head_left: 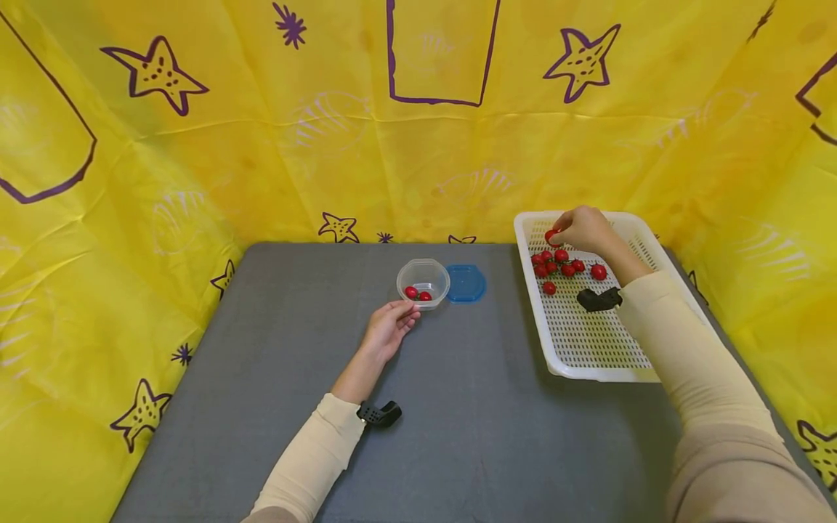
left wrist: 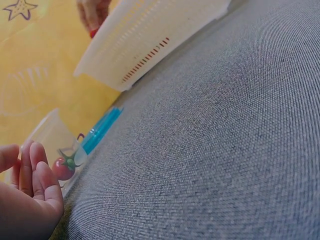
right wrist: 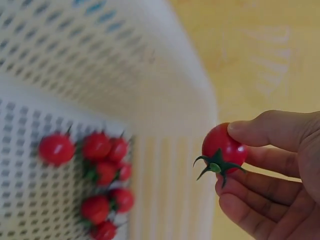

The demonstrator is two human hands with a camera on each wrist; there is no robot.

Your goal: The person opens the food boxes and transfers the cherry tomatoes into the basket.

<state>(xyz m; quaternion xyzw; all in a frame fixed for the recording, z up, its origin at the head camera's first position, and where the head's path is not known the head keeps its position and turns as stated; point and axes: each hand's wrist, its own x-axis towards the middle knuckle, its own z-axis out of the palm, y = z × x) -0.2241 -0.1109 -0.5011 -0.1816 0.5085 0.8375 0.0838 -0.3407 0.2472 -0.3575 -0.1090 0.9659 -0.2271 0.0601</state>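
Note:
Between thumb and fingers, my right hand (head_left: 585,229) pinches a cherry tomato (right wrist: 223,148) with a green calyx, held up over the far part of a white slotted basket (head_left: 552,356). Several more cherry tomatoes (right wrist: 56,149) lie in the basket below it. My left hand (head_left: 387,327) grips the near rim of a small clear plastic container (head_left: 423,270), its thumb and fingertips right at the edge. Two cherry tomatoes (head_left: 425,296) sit inside that container; one shows through its wall in the left wrist view.
A blue lid (head_left: 466,283) lies flat on the grey table (head_left: 451,436), just right of the clear container. The basket stands at the table's right side. Yellow patterned cloth (head_left: 418,174) hangs along the back and both sides.

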